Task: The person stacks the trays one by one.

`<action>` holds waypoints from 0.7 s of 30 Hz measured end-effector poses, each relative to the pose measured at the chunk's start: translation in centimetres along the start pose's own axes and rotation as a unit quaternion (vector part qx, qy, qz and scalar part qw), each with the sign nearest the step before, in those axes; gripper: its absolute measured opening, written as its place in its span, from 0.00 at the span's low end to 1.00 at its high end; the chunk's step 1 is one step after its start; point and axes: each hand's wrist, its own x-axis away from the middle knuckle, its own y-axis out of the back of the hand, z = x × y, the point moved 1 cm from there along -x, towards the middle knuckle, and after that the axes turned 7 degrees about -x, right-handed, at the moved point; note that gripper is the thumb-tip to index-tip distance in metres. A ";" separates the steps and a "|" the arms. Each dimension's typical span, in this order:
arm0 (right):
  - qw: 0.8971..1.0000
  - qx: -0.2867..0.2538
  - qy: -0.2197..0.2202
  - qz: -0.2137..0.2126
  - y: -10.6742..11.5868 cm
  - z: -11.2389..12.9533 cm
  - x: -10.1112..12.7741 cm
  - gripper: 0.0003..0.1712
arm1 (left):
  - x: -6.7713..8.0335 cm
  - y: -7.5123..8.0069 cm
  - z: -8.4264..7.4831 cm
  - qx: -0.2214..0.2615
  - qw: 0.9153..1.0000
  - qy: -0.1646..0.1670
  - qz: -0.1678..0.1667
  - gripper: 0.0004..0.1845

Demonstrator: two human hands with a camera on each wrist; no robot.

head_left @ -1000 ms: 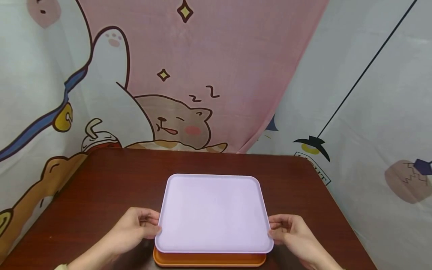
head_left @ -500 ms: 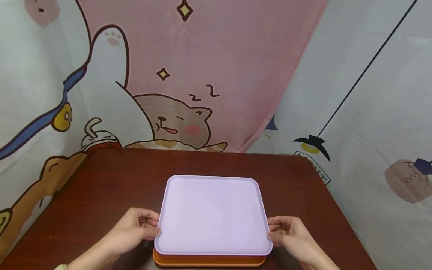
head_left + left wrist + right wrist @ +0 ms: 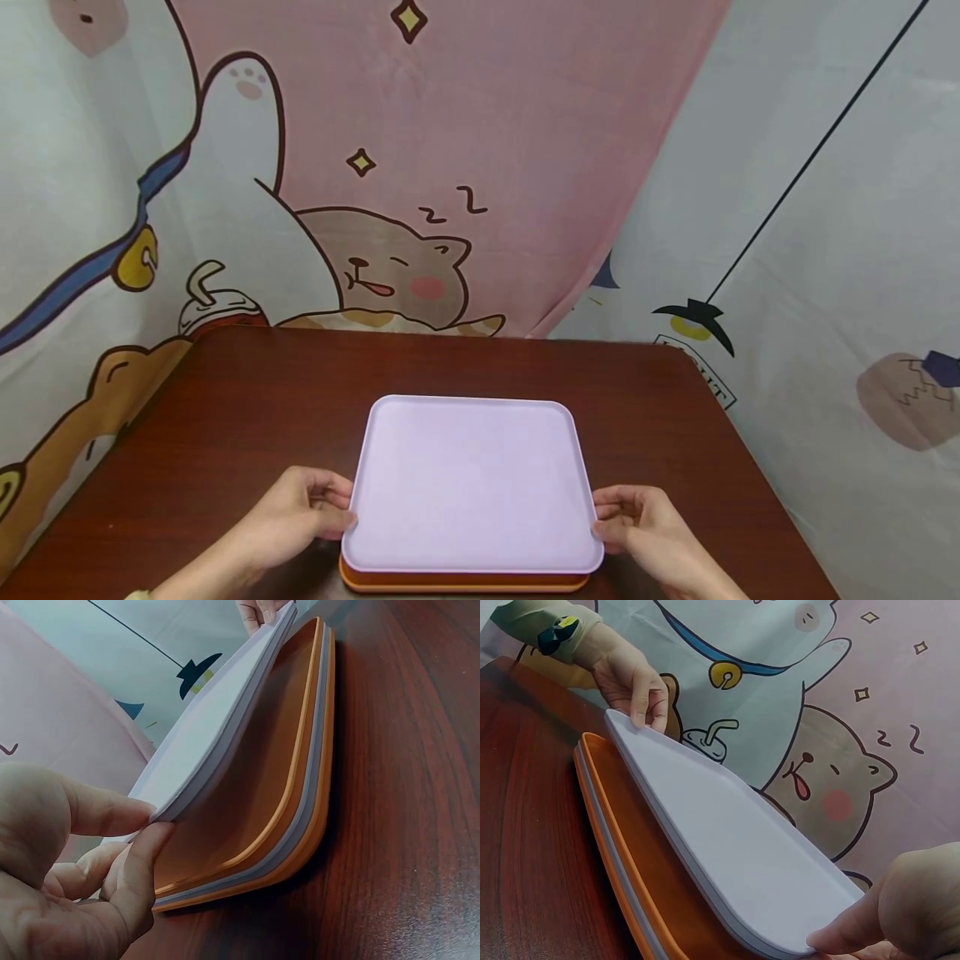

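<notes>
A lavender rectangular tray (image 3: pixel 472 483) with rounded corners is held above a stack of trays. My left hand (image 3: pixel 296 512) pinches its left edge, thumb on top and fingers beneath. On the opposite edge, my right hand (image 3: pixel 645 529) pinches the rim the same way. Below lies an orange tray (image 3: pixel 247 787), its front rim showing past the lavender one in the head view. Both wrist views show the stack as layers: orange on top, a greyish lavender tray (image 3: pixel 309 802) between, and orange at the bottom. A gap separates the held tray from the stack.
The stack rests on a dark reddish-brown wooden table (image 3: pixel 247 417) near its front edge. Behind and beside the table hangs a cartoon-printed cloth (image 3: pixel 525 167) with a sleeping bear. A dark band (image 3: pixel 559 634) sits on the left sleeve.
Both hands have brought the lavender tray slightly down and nearer the front, so less of the orange rim shows below it. The hold on both edges is unchanged.
</notes>
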 end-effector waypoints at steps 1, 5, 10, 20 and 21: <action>1.000 -0.001 0.002 0.002 0.0 0.0 0.0 0.23 | 0.0 0.0 0.1 0.002 1.000 0.001 0.001 0.15; 1.000 0.000 0.007 0.008 -0.1 -0.1 0.0 0.22 | 0.0 0.1 0.2 0.003 1.000 0.000 0.002 0.15; 1.000 0.002 0.007 0.012 -0.1 -0.2 0.0 0.21 | 0.0 0.0 0.4 0.001 1.000 0.000 0.001 0.15; 0.999 0.006 0.011 0.034 0.0 -0.6 -0.2 0.20 | 0.3 -0.1 0.9 -0.003 1.000 0.006 -0.007 0.17; 0.999 0.008 0.012 0.035 0.0 -0.6 -0.2 0.20 | 0.3 -0.1 0.9 -0.002 1.000 0.006 -0.007 0.17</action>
